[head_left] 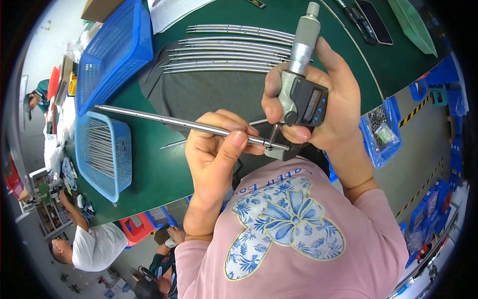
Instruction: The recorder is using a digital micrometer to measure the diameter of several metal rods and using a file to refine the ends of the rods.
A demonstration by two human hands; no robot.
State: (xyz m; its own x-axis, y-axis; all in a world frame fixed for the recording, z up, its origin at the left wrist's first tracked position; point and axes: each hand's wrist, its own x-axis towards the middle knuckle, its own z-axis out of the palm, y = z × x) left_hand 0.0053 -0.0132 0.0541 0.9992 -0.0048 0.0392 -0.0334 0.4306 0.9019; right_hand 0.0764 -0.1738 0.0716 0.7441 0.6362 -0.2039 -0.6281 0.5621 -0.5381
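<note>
My left hand [214, 149] pinches a long shiny metal rod [169, 119] between thumb and fingers; the rod slants from upper left down to the right. Its right end sits in the measuring gap of a digital micrometer [301, 97], though exact contact there is too small to tell. Around the micrometer's frame my right hand [333, 94] is closed, with the thimble pointing up and the small display facing me. Behind my hands, several similar metal rods [224, 52] lie in rows on a dark grey cloth [174, 89]. Another rod lies partly hidden behind my left hand.
A blue basket [112, 55] and a light blue basket [122, 154] of thin rods are on the left of the green table [154, 184]. At the far right are a phone [374, 21] and a green tray [411, 25]. Other people sit at lower left.
</note>
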